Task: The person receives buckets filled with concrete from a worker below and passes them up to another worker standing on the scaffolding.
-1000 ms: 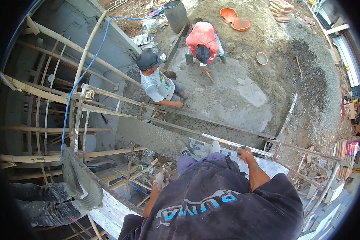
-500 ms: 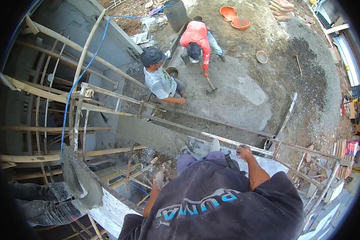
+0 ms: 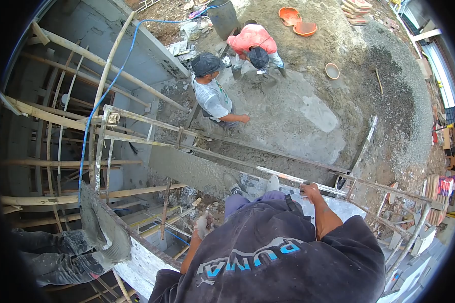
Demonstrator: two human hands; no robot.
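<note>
My left hand [image 3: 203,225] is low at my left side, its fingers curled round something small and greyish that I cannot make out. My right hand [image 3: 309,191] is closed over the metal rail [image 3: 283,174] of the scaffold frame, in front of my right side. Under my feet is a mortar-coated board or ledge [image 3: 197,174]. My dark shirt [image 3: 268,252] fills the lower middle of the view.
Two co-workers, one in grey [image 3: 212,98], one in red [image 3: 255,39], are on wet concrete [image 3: 283,111] below. Bamboo poles [image 3: 71,121] and a blue hose [image 3: 108,86] stand left. Another person's spattered legs [image 3: 60,265] show lower left. Gravel [image 3: 389,86] lies right.
The co-worker in red has bent lower, and the hoe seen earlier no longer shows. The co-worker in grey has shifted right and up. My hands have hardly moved.
</note>
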